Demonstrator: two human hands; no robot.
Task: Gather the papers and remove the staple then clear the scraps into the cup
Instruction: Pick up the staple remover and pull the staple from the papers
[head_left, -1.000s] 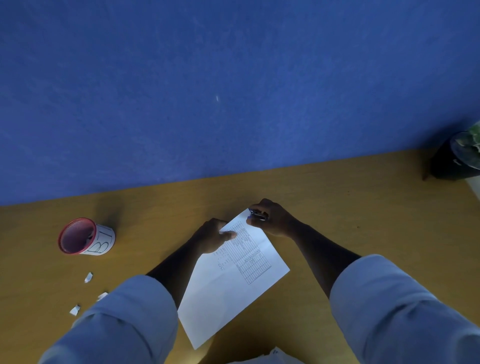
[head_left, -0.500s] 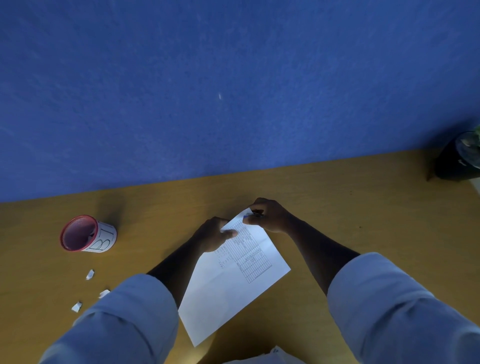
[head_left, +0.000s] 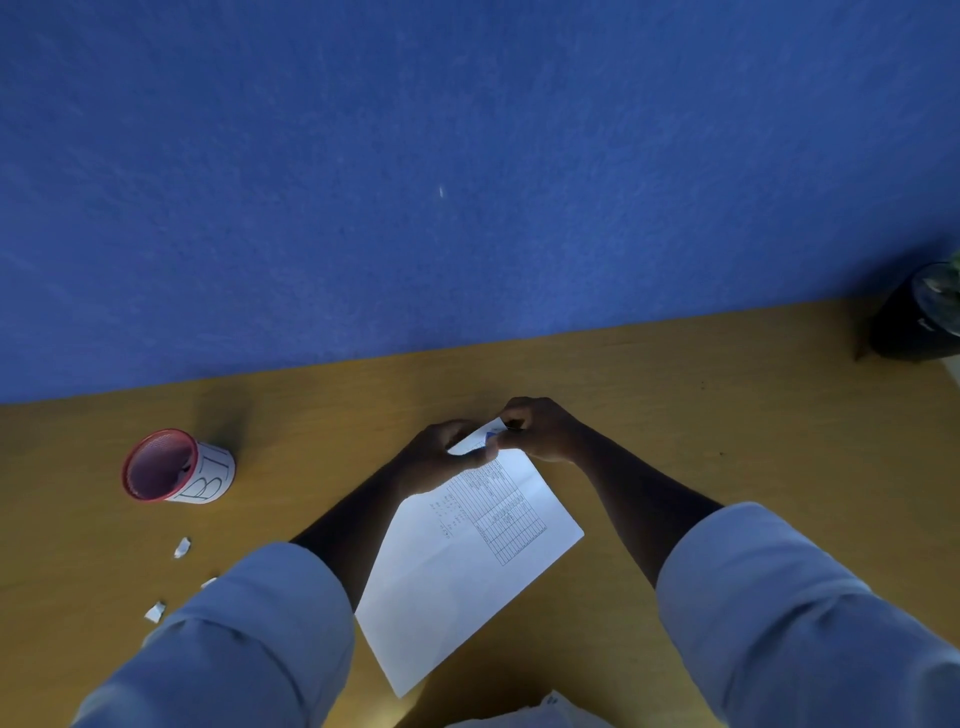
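Now, head view: both hands worked the staple step. The left hand (head_left: 441, 457) pinched the papers (head_left: 467, 561) at their far corner, the right hand (head_left: 540, 428) pinching beside it. Scraps (head_left: 181, 547) lay near the cup (head_left: 174, 467), left of the papers. Next, I'd judge: a careful pull.

Yellow-brown wooden desk (head_left: 727, 415) runs across the lower half; blue textured wall (head_left: 467, 156) rises behind it; a dark pot (head_left: 909, 327) with greenery sits at the far right edge.
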